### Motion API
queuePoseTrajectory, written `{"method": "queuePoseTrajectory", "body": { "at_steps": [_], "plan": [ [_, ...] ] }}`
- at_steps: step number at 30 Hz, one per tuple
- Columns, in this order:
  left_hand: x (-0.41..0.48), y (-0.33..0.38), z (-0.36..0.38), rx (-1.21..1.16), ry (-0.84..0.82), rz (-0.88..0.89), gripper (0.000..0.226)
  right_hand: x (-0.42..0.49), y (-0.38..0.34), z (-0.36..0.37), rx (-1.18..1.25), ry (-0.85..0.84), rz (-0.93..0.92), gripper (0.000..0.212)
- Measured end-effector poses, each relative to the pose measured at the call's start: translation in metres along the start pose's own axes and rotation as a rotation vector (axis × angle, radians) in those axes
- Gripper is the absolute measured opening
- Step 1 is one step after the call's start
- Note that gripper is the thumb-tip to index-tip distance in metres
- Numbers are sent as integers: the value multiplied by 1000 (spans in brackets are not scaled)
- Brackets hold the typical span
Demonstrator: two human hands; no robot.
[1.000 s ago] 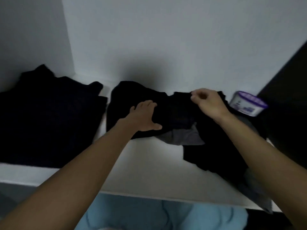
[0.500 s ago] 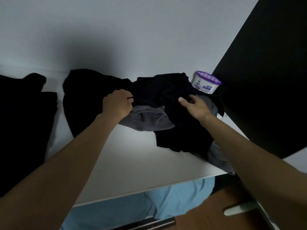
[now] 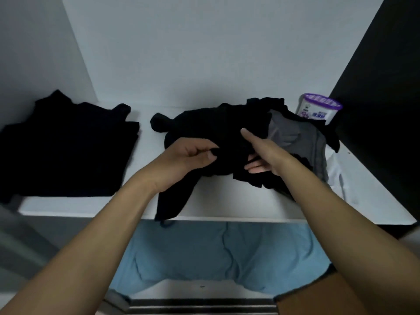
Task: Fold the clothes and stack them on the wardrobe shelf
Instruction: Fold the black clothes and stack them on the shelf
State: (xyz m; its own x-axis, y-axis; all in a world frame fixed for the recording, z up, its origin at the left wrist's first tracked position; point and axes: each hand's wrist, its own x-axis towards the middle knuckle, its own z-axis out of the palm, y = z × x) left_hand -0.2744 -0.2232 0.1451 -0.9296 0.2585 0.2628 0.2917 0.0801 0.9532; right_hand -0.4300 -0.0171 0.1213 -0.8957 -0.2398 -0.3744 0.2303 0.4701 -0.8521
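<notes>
Forearms converge far ahead; left hand (image 3: pixel 195 155) pinches the black garment (image 3: pixel 204 123), right hand (image 3: pixel 267 153) clasps it between thumb and fingers.

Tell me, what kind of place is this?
Probably inside a wardrobe: a white shelf against white walls, a folded pile of black clothes on it, and the left hand and right hand holding a crumpled black garment.

Head-worn view, down onto shelf (image 3: pixel 227 201)
</notes>
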Motion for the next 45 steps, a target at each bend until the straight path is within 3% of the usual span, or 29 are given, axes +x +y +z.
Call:
{"method": "queuePoseTrajectory", "body": {
  "at_steps": [2,4,5,6,8,10,12,14,16,18,20,24,26,28,31,35,40,43,45],
  "plan": [
    [-16,0,26,-4,-126,-49,17,-12,14,7,46,-107,-14,59],
    [-32,-2,44,-5,-217,-169,18,-25,30,15,121,-129,-111,21],
    [-41,-4,53,16,-255,-241,19,-33,38,16,159,-109,-181,12],
    [-49,-8,62,69,-258,-296,19,-40,47,13,185,-69,-253,20],
    [-61,-16,83,225,-71,-343,13,-57,64,1,258,1,-363,21],
    [-65,-22,103,231,257,-416,31,-80,84,-11,317,-10,-448,23],
    [-64,-29,117,-102,407,-575,63,-107,103,-18,212,-63,-538,30],
    [-57,-32,133,-346,393,-679,72,-134,124,-16,-20,-169,-611,32],
    [-50,-41,157,-364,456,-673,51,-156,148,-9,-235,-315,-622,31],
    [-45,-50,183,-318,613,-628,14,-173,176,-5,-343,-429,-540,26],
    [-49,-57,201,-328,681,-562,15,-183,199,-13,-304,-426,-400,23],
    [-71,-58,212,-446,602,-452,30,-194,221,-38,96,-63,-128,4],
    [-85,-54,215,-474,564,-434,26,-199,221,-39,344,-68,3,38],
    [-102,-50,220,-482,558,-446,17,-208,216,-29,554,-229,105,60],
    [-135,-45,224,-555,570,-462,17,-231,209,10,650,-370,56,51],
    [-202,-56,213,-529,500,-554,20,-271,216,53,846,-117,-99,30],
    [-296,-103,227,-389,399,-820,12,-333,235,62,766,-17,-151,36],
    [-329,-124,249,-230,208,-989,14,-365,241,66,659,-17,-109,37],
    [-341,-125,260,-98,-29,-1119,21,-382,240,63,714,-13,-119,34]
  ]
}}
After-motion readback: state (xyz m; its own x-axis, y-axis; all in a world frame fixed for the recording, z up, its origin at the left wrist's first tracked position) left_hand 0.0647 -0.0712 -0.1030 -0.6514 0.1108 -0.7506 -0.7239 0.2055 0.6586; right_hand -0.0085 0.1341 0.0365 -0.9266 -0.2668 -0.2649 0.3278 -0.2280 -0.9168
